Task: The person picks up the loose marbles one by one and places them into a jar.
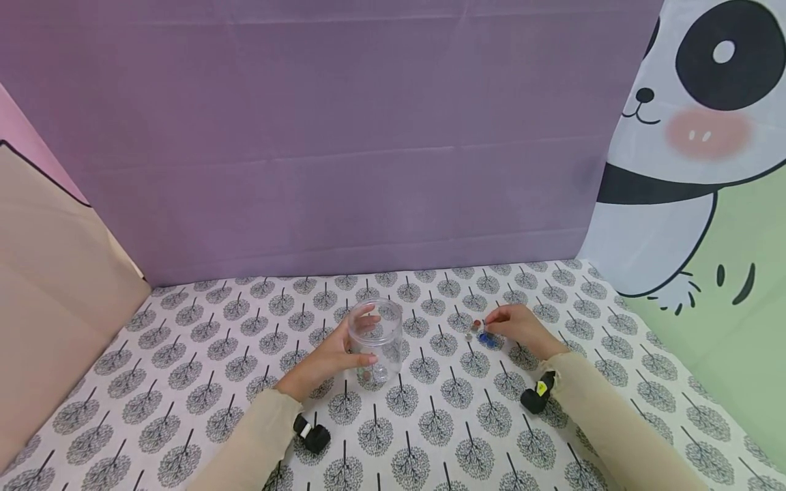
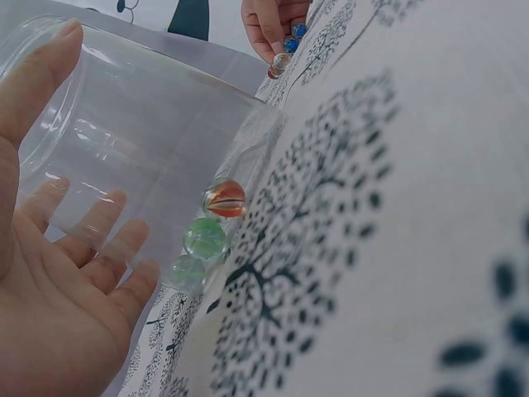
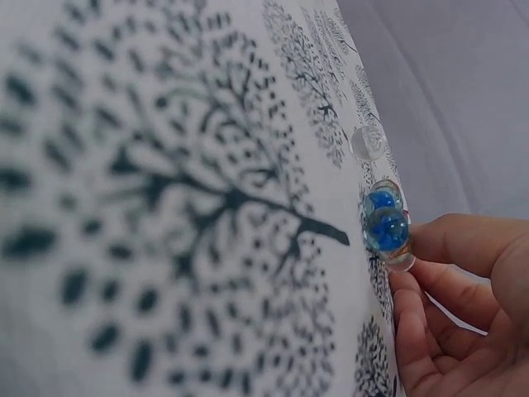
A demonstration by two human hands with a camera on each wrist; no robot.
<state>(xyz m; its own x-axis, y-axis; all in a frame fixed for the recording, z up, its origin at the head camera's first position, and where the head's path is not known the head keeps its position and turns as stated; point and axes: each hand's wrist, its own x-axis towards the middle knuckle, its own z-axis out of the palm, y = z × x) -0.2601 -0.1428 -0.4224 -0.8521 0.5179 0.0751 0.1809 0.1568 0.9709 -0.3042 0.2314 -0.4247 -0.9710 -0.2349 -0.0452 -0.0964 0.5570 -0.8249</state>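
Note:
A clear jar (image 1: pixel 376 334) stands on the patterned cloth, and my left hand (image 1: pixel 334 354) grips its side, thumb in front and fingers round the back. Through its wall, in the left wrist view, show an orange-striped marble (image 2: pixel 224 198) and two green marbles (image 2: pixel 204 238) at the bottom. My right hand (image 1: pixel 517 327) is low over the cloth, bent fingertips right at a small group of marbles. Among these are two blue marbles (image 3: pixel 387 229), a red marble (image 1: pixel 476 324) and a clear marble (image 3: pixel 369 143). Whether a marble is between those fingertips I cannot tell.
The white cloth (image 1: pixel 424 416) with tree prints covers the table. A purple curtain (image 1: pixel 338 150) hangs behind it, with a panda print (image 1: pixel 694 136) on the right and a beige panel (image 1: pixel 55 273) on the left. Each wrist wears a black strap-on camera (image 1: pixel 537 393).

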